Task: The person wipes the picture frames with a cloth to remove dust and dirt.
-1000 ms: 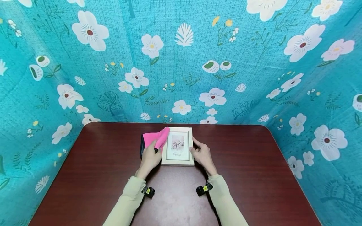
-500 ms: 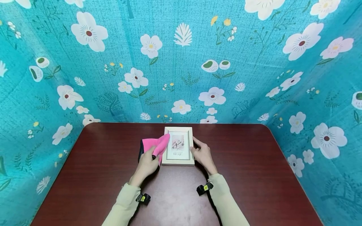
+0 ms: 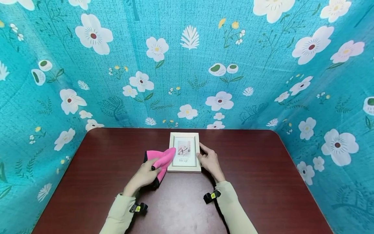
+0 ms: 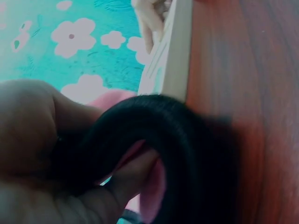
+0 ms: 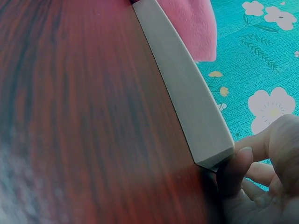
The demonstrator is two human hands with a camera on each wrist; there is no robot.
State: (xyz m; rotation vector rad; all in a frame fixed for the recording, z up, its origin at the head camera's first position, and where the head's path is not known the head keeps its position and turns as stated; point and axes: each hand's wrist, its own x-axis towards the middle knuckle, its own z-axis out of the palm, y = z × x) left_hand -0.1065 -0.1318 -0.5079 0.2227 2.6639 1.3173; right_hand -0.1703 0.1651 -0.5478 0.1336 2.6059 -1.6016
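Head view: your left grip (image 3: pixel 144 174) pinches the black-edged pink cloth (image 3: pixel 164 159) over the left border of the cream picture frame (image 3: pixel 184 151) on the surface (image 3: pixel 248 162); your right grip (image 3: pixel 209 161) pinches its right edge. For apparent wiping, brace that edge, pressing lightly.

A turquoise flowered cloth (image 3: pixel 187 91) hangs behind a glossy reddish-brown table (image 3: pixel 254 169).

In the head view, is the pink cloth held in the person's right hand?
No, the left hand grips the pink cloth, while the right hand touches the picture frame.
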